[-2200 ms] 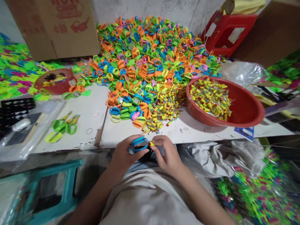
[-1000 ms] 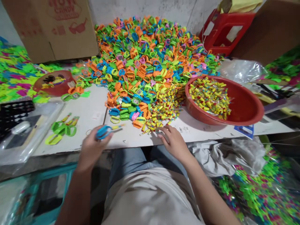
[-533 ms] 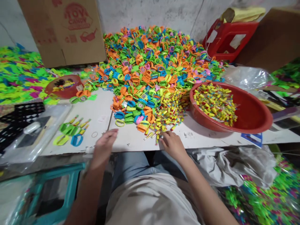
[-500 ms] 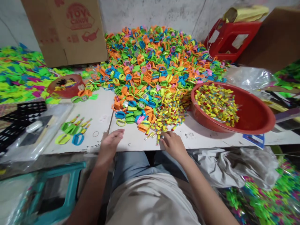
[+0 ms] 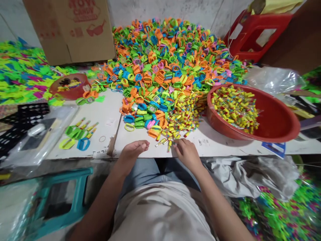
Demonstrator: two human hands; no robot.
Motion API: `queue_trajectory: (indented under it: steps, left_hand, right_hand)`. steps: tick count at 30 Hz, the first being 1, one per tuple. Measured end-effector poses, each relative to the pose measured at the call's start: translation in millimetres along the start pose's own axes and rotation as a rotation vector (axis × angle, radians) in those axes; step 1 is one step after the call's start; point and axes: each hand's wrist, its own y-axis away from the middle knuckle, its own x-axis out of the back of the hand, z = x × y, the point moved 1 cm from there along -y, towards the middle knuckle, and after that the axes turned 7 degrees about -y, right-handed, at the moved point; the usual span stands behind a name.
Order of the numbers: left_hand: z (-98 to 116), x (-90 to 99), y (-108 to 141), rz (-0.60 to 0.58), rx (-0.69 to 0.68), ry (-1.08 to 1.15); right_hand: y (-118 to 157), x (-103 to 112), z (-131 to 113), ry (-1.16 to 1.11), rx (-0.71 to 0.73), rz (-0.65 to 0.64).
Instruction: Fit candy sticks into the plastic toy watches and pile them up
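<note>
My left hand hovers over the table's front edge, its fingers curled together and the thumb pressed to them; nothing shows in it. At the near end of a heap of small yellow-wrapped candy tubes, my right hand rests with fingers bent down, closed beside a loose candy tube. Whatever its fingertips hold is hidden. Behind lies a big pile of colourful plastic toy watches. To the left, several green watches with candy tubes attached lie in a row, near a yellow watch and a blue watch.
A large red basin partly filled with candy tubes stands at right. A small red bowl, a cardboard box and a plastic-wrapped pack are at left. A red stool stands behind, a teal stool below.
My left hand has moved right, toward my right hand, and its fingers have curled in. My right hand has stayed by the candy tubes. The view has shifted slightly.
</note>
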Motion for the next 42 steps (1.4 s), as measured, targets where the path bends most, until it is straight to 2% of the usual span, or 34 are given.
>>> queue_trajectory:
  steps: [3, 5, 9, 11, 18, 21, 26, 29, 31, 34, 36, 37, 38, 39, 42]
  left_hand:
    - [3, -4.7, 4, -0.023, 0.001, 0.019]
    - [6, -8.0, 5, -0.019, 0.008, 0.043]
    - [13, -13.7, 7, 0.034, 0.018, 0.093]
    - [15, -15.1, 7, 0.033, 0.007, 0.109]
    - [16, -10.2, 6, -0.089, -0.08, 0.248]
    - [16, -6.3, 5, -0.065, -0.096, 0.227]
    - [13, 10.2, -6, 0.12, -0.087, 0.15]
    - [8, 35.4, -17, 0.343, -0.153, 0.012]
    - [5, 58.7, -23, 0.501, -0.216, -0.14]
    - [8, 94.0, -30, 0.716, -0.39, -0.505]
    - [14, 109.8, -35, 0.831, -0.491, -0.706]
    - [17, 113.8, -39, 0.836, -0.519, -0.77]
    - [19, 115.0, -43, 0.791, -0.543, -0.826]
    - [21, 113.4, -49, 0.698, -0.565, -0.882]
    - [19, 98.5, -68, 0.29, -0.595, -1.095]
  right_hand:
    - [1, 0, 0, -0.052, 0.037, 0.027]
    - [2, 0, 2, -0.121, 0.033, 0.088]
    - [5, 2, 5, -0.303, -0.081, 0.261]
    - [6, 3, 5, -0.375, -0.132, 0.308]
    - [7, 8, -1, -0.498, -0.183, 0.32]
    - [6, 7, -2, -0.58, -0.215, 0.276]
    - [2, 3, 0, -1.028, -0.374, 0.176]
    - [0, 5, 1, -1.155, -0.416, 0.174]
    - [0, 6, 1, -1.23, -0.455, 0.163]
    - [2, 8, 0, -1.372, -0.535, 0.131]
    - [3, 9, -1, -1.407, -0.546, 0.118]
    - [3, 9, -1, -1.408, -0.534, 0.109]
    - [4, 9, -3, -1.406, -0.514, 0.09]
    - [4, 9, -4, -1.394, -0.485, 0.064]
    - [4, 8, -10, -1.305, -0.372, -0.037]
